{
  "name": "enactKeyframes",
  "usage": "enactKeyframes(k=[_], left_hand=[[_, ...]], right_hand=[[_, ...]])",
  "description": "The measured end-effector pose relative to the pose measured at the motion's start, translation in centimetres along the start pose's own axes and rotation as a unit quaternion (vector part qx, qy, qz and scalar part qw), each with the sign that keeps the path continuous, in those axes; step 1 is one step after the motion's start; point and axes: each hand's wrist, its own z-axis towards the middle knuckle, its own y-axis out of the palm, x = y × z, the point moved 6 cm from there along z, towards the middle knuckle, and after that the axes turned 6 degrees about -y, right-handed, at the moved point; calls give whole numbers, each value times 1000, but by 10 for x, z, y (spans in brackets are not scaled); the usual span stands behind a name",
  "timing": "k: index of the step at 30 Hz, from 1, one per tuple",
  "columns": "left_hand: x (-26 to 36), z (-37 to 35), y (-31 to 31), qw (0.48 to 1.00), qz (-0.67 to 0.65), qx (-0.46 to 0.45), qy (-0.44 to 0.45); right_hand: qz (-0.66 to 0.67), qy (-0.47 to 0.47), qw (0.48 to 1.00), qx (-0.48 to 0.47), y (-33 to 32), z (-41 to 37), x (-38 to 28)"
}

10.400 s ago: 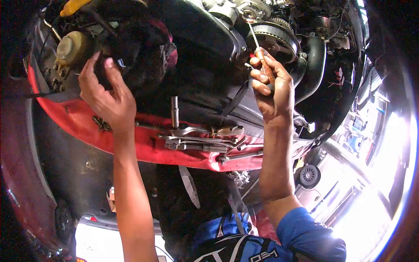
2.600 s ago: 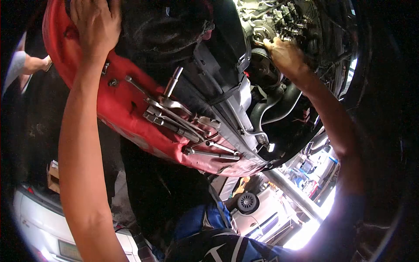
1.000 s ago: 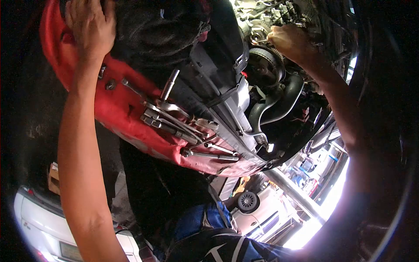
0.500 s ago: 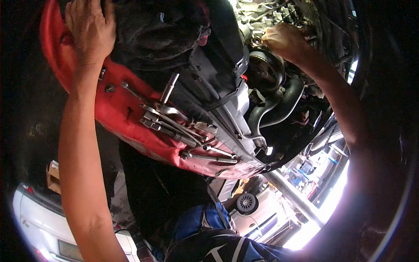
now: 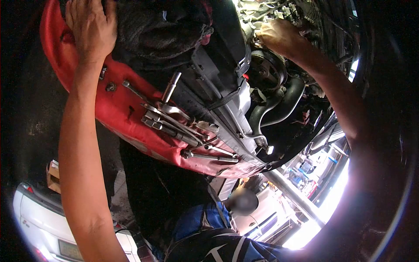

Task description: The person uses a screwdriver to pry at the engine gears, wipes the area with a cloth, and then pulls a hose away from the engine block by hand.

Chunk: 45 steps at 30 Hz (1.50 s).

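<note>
My left hand point(image 5: 92, 30) lies with its fingers stretched out on the red cover point(image 5: 120, 109) over the car's front edge, beside a dark bunched cloth point(image 5: 161, 35). Its fingertips run up to the top of the view. Deep in the engine bay, my right hand point(image 5: 281, 37) has its fingers curled together just above a grooved pulley point(image 5: 267, 70). What those fingers hold, if anything, is hidden. Several metal tools lie on the red cover, among them a wrench point(image 5: 214, 157), a socket extension point(image 5: 171, 87) and a ratchet-like tool point(image 5: 170, 131).
A thick black hose point(image 5: 286, 105) curves below the pulley. Grey and black front trim point(image 5: 222, 105) runs between cover and engine bay. Lower left stands a white car point(image 5: 48, 222), with a cardboard box point(image 5: 53, 177) nearby. Shelving and a bright opening appear lower right.
My right hand has shifted slightly left and up. A shiny ring-shaped end seen at its fingertips before is now mostly hidden. My left hand stays in place.
</note>
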Motion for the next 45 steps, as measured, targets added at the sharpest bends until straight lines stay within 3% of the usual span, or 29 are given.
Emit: enactKeyframes(k=[5, 8, 11, 14, 16, 18, 19, 22, 26, 27, 30, 31, 34, 38, 43, 45], left_hand=[[0, 1, -2, 1000, -30, 3, 0], [0, 1, -2, 999, -33, 12, 12], [-1, -1, -2, 999, -35, 12, 22], [-2, -1, 0, 999, -40, 14, 19], [-4, -2, 2, 999, -38, 18, 15], [-4, -3, 2, 999, -30, 23, 17], [-4, -2, 1, 999, -26, 18, 13], [-3, 3, 2, 999, -41, 26, 26], [-14, 5, 11, 991, -99, 59, 71], [-13, 6, 10, 991, -102, 56, 72], [-15, 3, 16, 992, -93, 51, 69], [-15, 4, 16, 993, -86, 49, 68], [-17, 3, 15, 995, -59, 48, 64], [-9, 0, 7, 999, -8, 22, 43], [1, 2, -1, 999, 43, -4, 26], [2, -1, -2, 998, 53, -14, 19]], right_hand=[[-8, -22, 1000, 10, 12, 3, 4], [130, -16, 982, 139, 9, -8, 8], [48, -4, 998, 30, 27, 1, 11], [49, 10, 998, 28, 7, -12, 4], [174, 69, 981, 56, -7, -33, 6], [149, 114, 982, -7, 17, -58, 5], [225, 177, 958, -29, 4, -67, 0], [297, 245, 918, 89, 4, -97, -19], [330, 269, 905, 8, 12, -94, -35], [353, 266, 897, 2, 13, -87, -32], [312, 156, 937, -32, 36, -66, -22], [300, 180, 925, -150, 25, -49, -19], [304, 171, 933, -93, 19, -42, -15], [247, 184, 945, -109, 12, -36, -11], [244, 88, 965, 37, -9, -40, -10], [241, 128, 958, -89, -3, -30, -9]])
